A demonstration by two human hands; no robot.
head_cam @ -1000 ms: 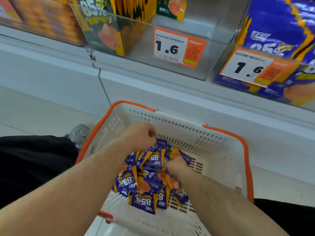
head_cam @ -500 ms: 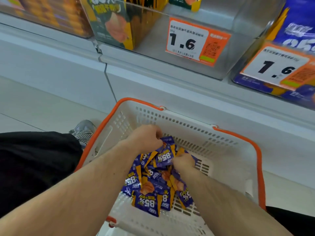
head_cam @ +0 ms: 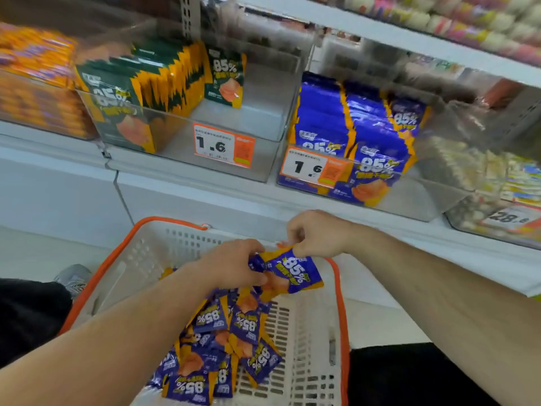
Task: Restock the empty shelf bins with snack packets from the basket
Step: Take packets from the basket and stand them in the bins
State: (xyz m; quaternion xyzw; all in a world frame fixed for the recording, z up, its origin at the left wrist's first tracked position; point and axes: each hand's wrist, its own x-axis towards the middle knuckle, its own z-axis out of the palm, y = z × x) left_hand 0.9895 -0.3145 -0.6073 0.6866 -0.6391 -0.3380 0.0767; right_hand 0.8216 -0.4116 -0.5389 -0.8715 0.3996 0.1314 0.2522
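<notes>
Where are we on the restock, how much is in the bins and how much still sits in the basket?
Done: the clear bin on the right already holds rows of purple packets, with room toward its right side. In hand: the left hand and right hand together hold a bunch of purple packets above the basket. Left: a pile of loose packets remains in the basket.
</notes>
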